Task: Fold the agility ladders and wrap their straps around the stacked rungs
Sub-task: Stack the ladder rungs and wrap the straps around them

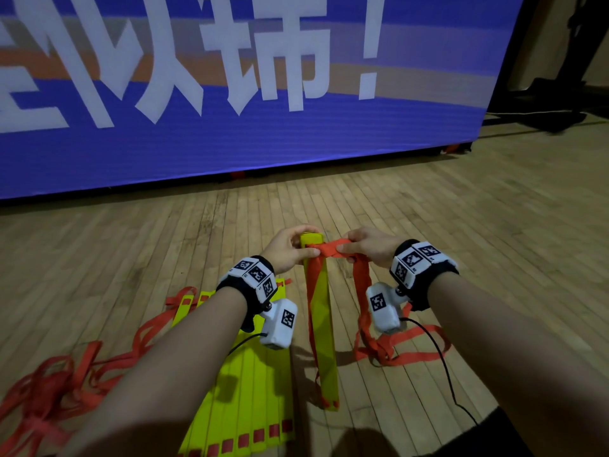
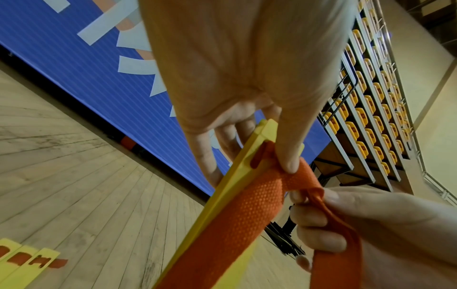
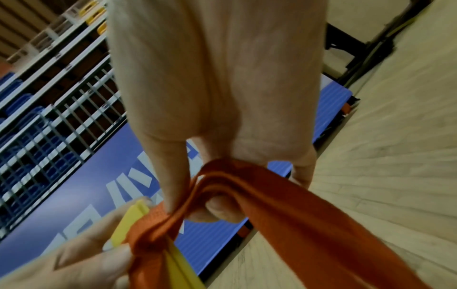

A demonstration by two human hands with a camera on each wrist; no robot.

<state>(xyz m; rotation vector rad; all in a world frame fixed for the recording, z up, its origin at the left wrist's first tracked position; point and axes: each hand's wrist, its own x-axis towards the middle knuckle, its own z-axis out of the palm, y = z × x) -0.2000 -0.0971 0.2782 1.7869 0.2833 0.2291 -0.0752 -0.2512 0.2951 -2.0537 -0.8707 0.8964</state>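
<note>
Wood floor (image 1: 461, 258); second ladder (image 1: 250, 384) lies flat left of the rung stack (image 1: 323, 324), which is tilted, far end raised. Left hand (image 1: 286, 249) grips the raised end. Right hand (image 1: 369, 247) pinches the orange strap (image 1: 329, 250) beside it.
</note>
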